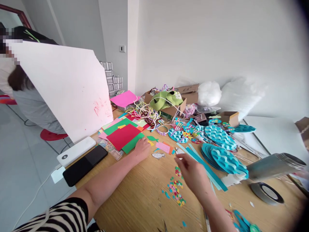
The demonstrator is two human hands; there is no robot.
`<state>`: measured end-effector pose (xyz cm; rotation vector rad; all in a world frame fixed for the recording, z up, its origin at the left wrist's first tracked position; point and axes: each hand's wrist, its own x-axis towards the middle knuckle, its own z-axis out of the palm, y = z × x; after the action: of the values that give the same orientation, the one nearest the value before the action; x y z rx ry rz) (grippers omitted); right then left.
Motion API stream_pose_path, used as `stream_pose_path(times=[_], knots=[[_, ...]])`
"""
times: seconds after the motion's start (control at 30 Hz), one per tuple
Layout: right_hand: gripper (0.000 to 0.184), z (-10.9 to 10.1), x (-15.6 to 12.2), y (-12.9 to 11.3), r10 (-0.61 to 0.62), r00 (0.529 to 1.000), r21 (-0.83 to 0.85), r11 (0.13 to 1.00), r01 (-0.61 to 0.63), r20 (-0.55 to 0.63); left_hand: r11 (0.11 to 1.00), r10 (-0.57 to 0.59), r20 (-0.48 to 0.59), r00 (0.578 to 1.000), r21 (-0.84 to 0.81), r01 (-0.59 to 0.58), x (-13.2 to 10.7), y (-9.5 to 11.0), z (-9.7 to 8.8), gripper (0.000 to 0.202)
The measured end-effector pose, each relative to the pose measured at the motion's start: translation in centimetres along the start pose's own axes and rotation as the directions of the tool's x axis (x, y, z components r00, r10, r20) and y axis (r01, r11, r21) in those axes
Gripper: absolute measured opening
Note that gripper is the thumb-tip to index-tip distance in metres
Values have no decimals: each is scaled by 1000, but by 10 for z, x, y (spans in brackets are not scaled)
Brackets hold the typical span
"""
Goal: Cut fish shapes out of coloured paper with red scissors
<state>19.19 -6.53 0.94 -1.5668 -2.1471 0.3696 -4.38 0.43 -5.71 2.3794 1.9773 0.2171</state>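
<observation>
- One white fish cutout (pixel 158 155) lies flat on the wooden table (pixel 135 199), between the left hand (pixel 143 147) and the right hand (pixel 191 170); a second fish (pixel 179 150) shows at the right fingertips.
- On the right I read thumb and forefinger as close together, pointing at that second fish; I cannot tell whether they grip it. The forearm slants up from the lower right.
- On the left I see the arm stretched far forward, palm down, fingers bent at the edge of a green sheet (pixel 132 143). I cannot tell whether they hold anything.
- Between and just beyond the hands I have a pink paper piece (pixel 163 147) and a green cutout (pixel 152 138).
- Nearer me, paper dots (pixel 177 190) are scattered; blue strips (pixel 205 167) run past the right hand.
- Farther right lies a tape roll (pixel 266 193).
</observation>
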Motion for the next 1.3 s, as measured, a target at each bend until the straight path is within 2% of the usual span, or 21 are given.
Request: stream_pose_path(times=[0.07, 0.17, 0.3, 0.4, 0.53, 0.8, 0.93, 1.07, 1.3], knots=[[18, 27, 26, -4, -44, 988, -60, 997, 53, 151, 1000, -9, 16, 1000, 13, 8, -3, 0, -2, 19], [22, 56, 44, -7, -69, 975, -83, 993, 89, 211, 999, -36, 30, 999, 23, 35, -3, -2, -4, 20], [30, 74, 56, -4, -81, 966, -119, 986, 113, 245, 998, -65, 28, 998, 13, 64, 5, -4, -3, 27], [33, 81, 67, -2, -62, 963, -152, 983, 105, 262, 999, -41, 44, 998, -7, 41, 11, -4, -1, 33], [28, 88, 74, 0, -48, 957, -188, 977, 105, 285, 1000, -1, 66, 998, -17, 3, 12, 0, 0, 22], [25, 88, 67, 1, -2, 966, -248, 966, 69, 260, 988, -154, 89, 984, 24, 152, 4, 8, -3, 24], [25, 87, 64, 2, 43, 973, -258, 966, 17, 225, 987, -155, 40, 987, 38, 154, -2, 8, -4, 28], [18, 88, 62, 5, 78, 976, -236, 971, -29, 201, 990, -136, 39, 990, 50, 134, -5, 3, 0, 22], [10, 87, 57, 10, 90, 982, -98, 992, -74, 168, 988, -153, -23, 988, 31, 154, -4, 3, 2, 28]])
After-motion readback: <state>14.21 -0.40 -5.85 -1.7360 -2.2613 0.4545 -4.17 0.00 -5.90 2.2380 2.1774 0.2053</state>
